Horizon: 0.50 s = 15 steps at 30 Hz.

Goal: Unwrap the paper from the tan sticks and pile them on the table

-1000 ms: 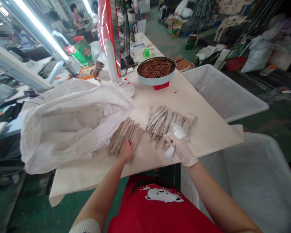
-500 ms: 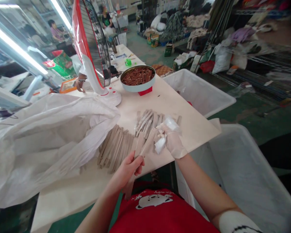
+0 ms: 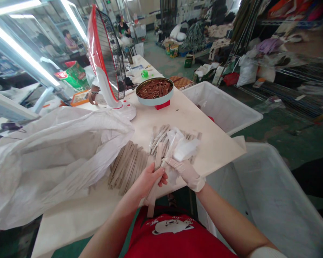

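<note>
Head view: both hands at the near edge of a pale table (image 3: 218,143), close together. Bare left hand (image 3: 154,176) is closed on a few pale strips (image 3: 158,157), thumb over them; lower ends hang past the table edge, in front of a red apron (image 3: 177,247) with a white bear print. Gloved right hand (image 3: 185,172) has its fingers curled in on a white wad (image 3: 187,148) that bulges out above it; fingertips sit right beside the held strips, contact there too blurred to confirm. Exact number of held strips: cannot tell.

Loose strips (image 3: 127,166) lie fanned side by side on the table, left of the left hand. More strips, a second pile (image 3: 161,134), lie behind the hands, partly covered by the wad. Big white sack (image 3: 43,154) spreads over the table's left side, next to the fanned strips.

Further back: red-and-white fan (image 3: 103,79) upright; right of it a round tin (image 3: 157,100) full of brown pieces (image 3: 154,89), on something red (image 3: 163,105). Two whitish bins (image 3: 258,179) (image 3: 226,113) stand along the table's right side.
</note>
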Each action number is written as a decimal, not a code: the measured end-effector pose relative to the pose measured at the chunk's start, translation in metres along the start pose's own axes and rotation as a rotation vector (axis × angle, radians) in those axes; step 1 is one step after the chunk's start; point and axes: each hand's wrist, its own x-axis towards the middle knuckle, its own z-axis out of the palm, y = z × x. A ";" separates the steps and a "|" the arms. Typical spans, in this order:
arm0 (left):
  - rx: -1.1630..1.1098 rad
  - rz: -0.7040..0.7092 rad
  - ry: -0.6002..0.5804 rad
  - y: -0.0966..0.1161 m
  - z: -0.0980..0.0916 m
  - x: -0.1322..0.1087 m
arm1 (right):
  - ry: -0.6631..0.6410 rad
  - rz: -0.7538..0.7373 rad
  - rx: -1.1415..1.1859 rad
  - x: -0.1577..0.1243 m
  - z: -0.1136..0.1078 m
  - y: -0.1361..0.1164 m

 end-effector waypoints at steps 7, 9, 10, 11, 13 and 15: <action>0.168 0.159 0.179 0.000 -0.003 0.005 | -0.023 -0.013 -0.034 -0.002 0.001 0.007; 0.174 0.134 0.143 0.000 -0.004 0.004 | -0.052 0.005 0.029 0.001 -0.003 0.001; 0.176 0.107 0.114 -0.001 -0.005 0.004 | -0.033 0.009 0.078 0.003 -0.005 -0.003; 0.172 0.085 0.092 -0.002 -0.004 0.004 | -0.018 0.015 0.126 0.005 -0.007 -0.006; 0.144 0.075 0.087 -0.003 -0.001 0.007 | -0.014 0.026 0.201 0.006 -0.005 -0.007; 0.099 0.098 0.114 -0.003 0.004 0.012 | -0.076 0.054 0.216 0.003 0.001 -0.002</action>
